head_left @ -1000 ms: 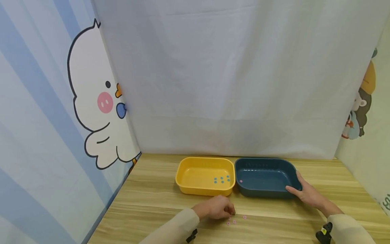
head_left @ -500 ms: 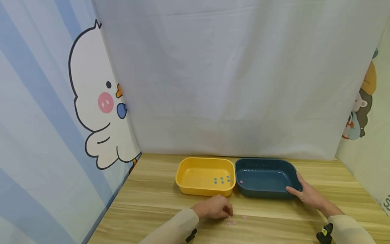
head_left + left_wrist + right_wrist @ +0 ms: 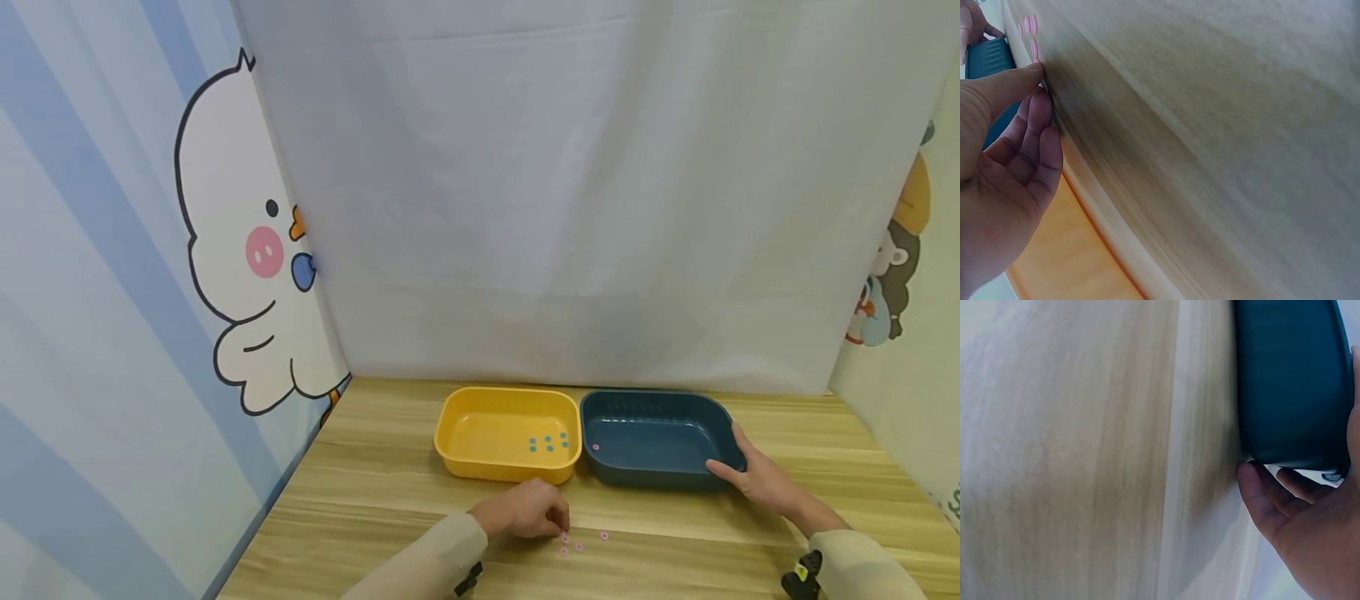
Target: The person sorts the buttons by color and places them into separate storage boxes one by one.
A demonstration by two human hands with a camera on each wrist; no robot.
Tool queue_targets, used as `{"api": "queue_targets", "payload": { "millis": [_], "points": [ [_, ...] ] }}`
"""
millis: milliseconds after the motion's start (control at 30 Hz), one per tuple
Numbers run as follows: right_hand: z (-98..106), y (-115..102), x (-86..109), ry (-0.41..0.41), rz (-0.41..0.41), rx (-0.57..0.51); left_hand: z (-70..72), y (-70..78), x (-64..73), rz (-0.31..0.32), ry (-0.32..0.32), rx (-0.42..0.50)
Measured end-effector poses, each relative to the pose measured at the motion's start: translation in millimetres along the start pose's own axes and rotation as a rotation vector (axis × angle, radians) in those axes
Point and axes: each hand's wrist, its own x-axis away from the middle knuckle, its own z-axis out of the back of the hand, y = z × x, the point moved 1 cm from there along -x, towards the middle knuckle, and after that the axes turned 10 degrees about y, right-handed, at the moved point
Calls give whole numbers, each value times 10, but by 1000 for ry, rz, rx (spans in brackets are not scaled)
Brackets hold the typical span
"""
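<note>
My left hand (image 3: pixel 528 508) is at the tabletop just in front of the yellow plastic bin (image 3: pixel 447 454). Its fingers are curled, and thumb and forefinger pinch a small pink ring, mostly hidden by the fingertips. Several more pink rings (image 3: pixel 579 547) lie flat beside those fingertips; in the left wrist view one pink ring (image 3: pixel 1035 49) shows just past the thumb tip. My right hand (image 3: pixel 767 482) holds the near right corner of the dark blue bin (image 3: pixel 660 478), thumb and fingers spread around it. In the right wrist view, fingertips (image 3: pixel 1250 478) touch the bin's lower edge.
Several small blue rings (image 3: pixel 550 448) lie in the right part of the yellow bin. One pink ring (image 3: pixel 596 447) lies in the dark blue bin's left end. Both bins stand side by side on the wooden table (image 3: pixel 360 467), before a grey-white curtain (image 3: pixel 570 208).
My left hand has shifted slightly left along the tabletop, its fingertips staying low beside the pink rings. The right hand keeps its place on the dark blue bin. The head view has turned slightly.
</note>
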Motion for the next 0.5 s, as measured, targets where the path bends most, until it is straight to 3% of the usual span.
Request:
{"api": "queue_targets", "payload": {
  "millis": [500],
  "points": [
    [13, 19, -7, 3, 30, 38, 15, 0, 21, 58, 9, 73]
  ]
}}
